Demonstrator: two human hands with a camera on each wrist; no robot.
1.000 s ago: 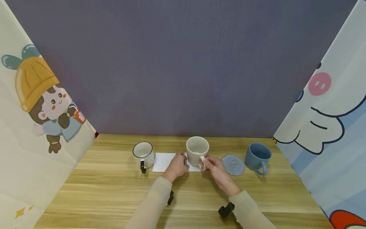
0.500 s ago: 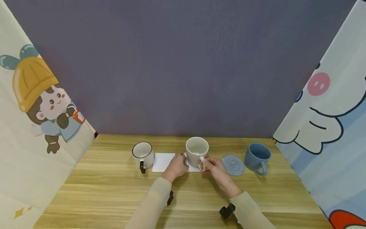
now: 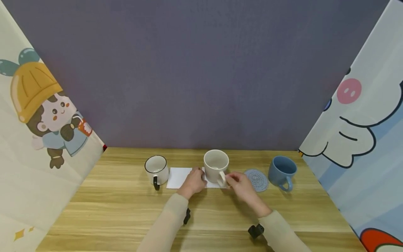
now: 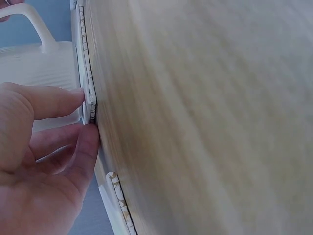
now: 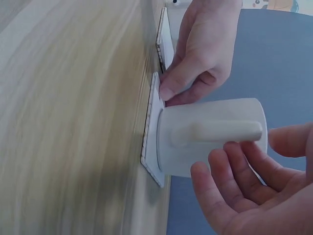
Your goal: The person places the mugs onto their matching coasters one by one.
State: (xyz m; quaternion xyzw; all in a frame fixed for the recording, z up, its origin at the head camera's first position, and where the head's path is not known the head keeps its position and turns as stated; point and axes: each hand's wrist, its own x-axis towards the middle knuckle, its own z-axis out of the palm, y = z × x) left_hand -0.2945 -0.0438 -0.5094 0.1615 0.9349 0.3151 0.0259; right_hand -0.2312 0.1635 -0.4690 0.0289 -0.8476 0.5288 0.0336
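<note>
A cream mug (image 3: 214, 171) stands upright on a white square (image 5: 152, 149) with a corrugated cardboard edge, its handle towards the person. Between that square and a second white square (image 3: 177, 177), my left hand (image 3: 193, 181) pinches the first square's edge with thumb and finger, as the left wrist view shows. My right hand (image 3: 241, 185) is beside the mug's handle (image 5: 230, 130), fingers loosely bent and thumb apart from them. Nothing is gripped in it. In the head view its fingertips lie just right of the handle.
To the left stands a white mug (image 3: 157, 168) with a black rim and black handle. A round blue-grey woven coaster (image 3: 256, 180) lies on the right, near a blue mug (image 3: 283, 170). A grey-purple wall panel (image 3: 201, 87) rises behind the wooden table (image 3: 126, 210).
My right hand has let go of the mug's handle and shifted slightly to the right. The left hand stays in place on the white cardboard square. The mug has not visibly moved.
</note>
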